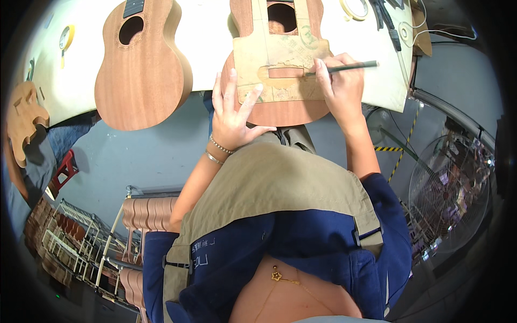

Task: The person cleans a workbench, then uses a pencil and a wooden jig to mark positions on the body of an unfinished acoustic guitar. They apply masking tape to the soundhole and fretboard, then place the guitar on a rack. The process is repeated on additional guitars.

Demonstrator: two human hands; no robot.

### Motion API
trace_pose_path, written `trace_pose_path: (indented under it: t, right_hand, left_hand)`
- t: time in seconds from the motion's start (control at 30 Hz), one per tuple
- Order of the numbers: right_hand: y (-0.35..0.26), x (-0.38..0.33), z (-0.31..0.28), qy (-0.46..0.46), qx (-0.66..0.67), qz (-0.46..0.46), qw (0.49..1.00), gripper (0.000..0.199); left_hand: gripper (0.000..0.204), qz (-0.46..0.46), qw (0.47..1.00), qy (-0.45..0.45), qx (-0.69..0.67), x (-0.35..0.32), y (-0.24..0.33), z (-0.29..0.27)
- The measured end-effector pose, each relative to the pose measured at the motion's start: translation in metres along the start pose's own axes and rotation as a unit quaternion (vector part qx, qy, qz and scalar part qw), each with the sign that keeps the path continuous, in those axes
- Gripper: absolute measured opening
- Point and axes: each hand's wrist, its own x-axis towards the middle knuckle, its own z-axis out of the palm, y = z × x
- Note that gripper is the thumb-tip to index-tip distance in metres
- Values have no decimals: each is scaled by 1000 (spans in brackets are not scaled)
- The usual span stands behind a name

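Observation:
A small wooden guitar body [293,114] lies in front of me, its lower end reaching past the table's near edge. Over its top rests a tan cardboard template [258,54] with a rectangular slot cut in it, and the round sound hole shows through farther up. My left hand [232,116] presses on the template's near left corner, fingers spread and thumb stretched along the body's edge. In my right hand [344,89] is a dark green pencil [353,67], pinched by the fingers. Its tip is at the right end of the slot.
Another guitar body [142,81] lies to the left on the pale table [207,43]. Tape rolls [66,39] sit at left and far right, near cables. A person's leg [70,134] and a cut wooden piece [24,116] are at far left. A fan [449,188] stands right; racks [110,237] stand lower left.

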Motion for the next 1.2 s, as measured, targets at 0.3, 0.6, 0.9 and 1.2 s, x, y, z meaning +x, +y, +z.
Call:
trace_pose_path:
  t: [0.3, 0.6, 0.9, 1.2]
  right_hand:
    - [30, -9, 17, 132, 203, 189, 952, 21]
    - [53, 7, 39, 196, 465, 235, 831, 31]
    - [-63, 81, 41, 177, 561, 231, 775, 30]
    - [-184, 149, 181, 228, 188, 281, 913, 30]
  left_hand:
    - [89, 2, 999, -31, -12, 0, 1, -4]
    - [92, 69, 990, -123, 5, 13, -17, -56]
    - [77, -132, 986, 100, -12, -4, -205, -207]
    - [95, -9, 998, -4, -69, -27, -231, -202]
